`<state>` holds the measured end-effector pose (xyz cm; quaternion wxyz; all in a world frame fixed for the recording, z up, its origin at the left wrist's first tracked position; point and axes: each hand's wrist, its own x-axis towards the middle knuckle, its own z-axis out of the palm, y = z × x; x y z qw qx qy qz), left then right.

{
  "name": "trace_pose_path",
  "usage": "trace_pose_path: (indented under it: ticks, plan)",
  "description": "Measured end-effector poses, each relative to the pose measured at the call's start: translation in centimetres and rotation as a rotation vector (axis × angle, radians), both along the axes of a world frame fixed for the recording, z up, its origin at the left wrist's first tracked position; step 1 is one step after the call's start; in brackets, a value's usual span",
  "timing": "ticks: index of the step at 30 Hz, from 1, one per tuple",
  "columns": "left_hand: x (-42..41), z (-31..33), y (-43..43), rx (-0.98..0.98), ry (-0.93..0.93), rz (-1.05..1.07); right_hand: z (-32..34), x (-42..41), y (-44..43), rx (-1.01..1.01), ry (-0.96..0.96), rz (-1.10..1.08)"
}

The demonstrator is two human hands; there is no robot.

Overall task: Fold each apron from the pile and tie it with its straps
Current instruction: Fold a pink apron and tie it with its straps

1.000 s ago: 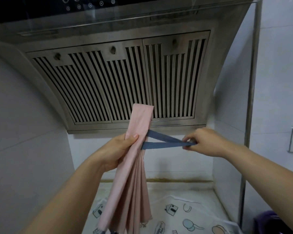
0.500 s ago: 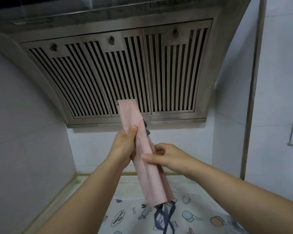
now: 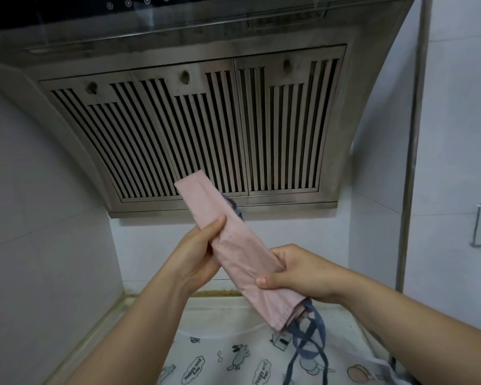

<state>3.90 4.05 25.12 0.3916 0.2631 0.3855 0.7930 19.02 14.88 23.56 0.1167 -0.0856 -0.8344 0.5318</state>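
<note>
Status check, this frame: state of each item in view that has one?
pink apron: folded into a narrow strip, tilted, held in the air by both hands.
blue straps: loose, dangling from the strip's lower end, not tied.
left hand: grips the strip's upper part.
right hand: grips the strip's lower part.
printed cloth: spread flat below the hands.

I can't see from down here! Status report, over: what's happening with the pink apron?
Left hand grips pink apron high, right hand grips it low. Apron folded narrow; blue straps dangling, untied. Nothing blocking.
</note>
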Motion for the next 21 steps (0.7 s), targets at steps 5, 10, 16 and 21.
trace_pose_path:
  ticks: [5,10,16,21]
  plan:
    - [-0.2,0.2,0.2,-0.046,0.187,0.016,0.5,0.9,0.0,-0.127,0.010,0.026]
    - [0.1,1.1,0.0,-0.145,0.209,-0.073,2.3,1.5,2.0,1.003,0.399,-0.231]
    - [1.7,0.6,1.1,-0.158,0.166,-0.313,3.9,-0.1,2.7,1.527,0.679,0.105]
    - [2.7,0.3,1.6,-0.013,0.003,-0.289,5.2,0.0,2.5,1.267,0.649,0.016]
